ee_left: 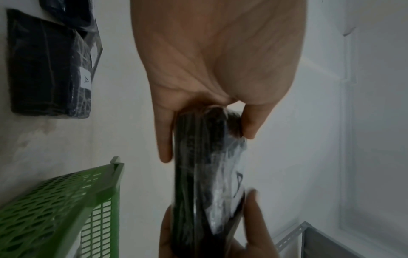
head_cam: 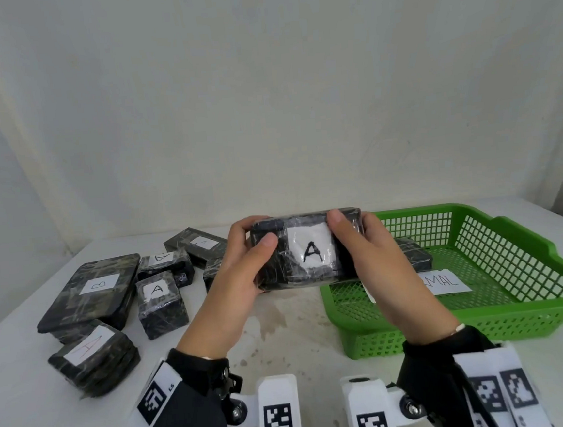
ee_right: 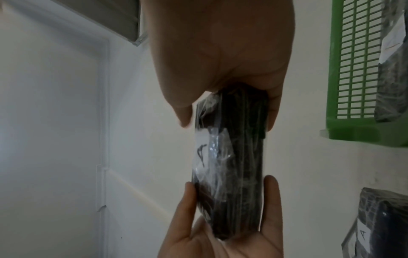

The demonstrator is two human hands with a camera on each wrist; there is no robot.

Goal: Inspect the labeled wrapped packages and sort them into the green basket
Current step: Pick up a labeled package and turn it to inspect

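I hold a black wrapped package (head_cam: 307,248) up in front of me, its white label marked A facing me. My left hand (head_cam: 247,260) grips its left end, thumb on the front and fingers behind. My right hand (head_cam: 361,243) grips its right end the same way. In the left wrist view the package (ee_left: 198,174) runs between both hands; the right wrist view shows the package (ee_right: 238,165) edge-on with its label. The green basket (head_cam: 487,324) stands on the table to the right, with one dark package (head_cam: 413,256) lying in it beside a paper slip (head_cam: 446,282).
Several more wrapped packages lie on the white table at the left: a large flat one marked B (head_cam: 99,287), a small block marked A (head_cam: 160,302), and a near one marked A (head_cam: 91,352). A white wall stands close behind the table.
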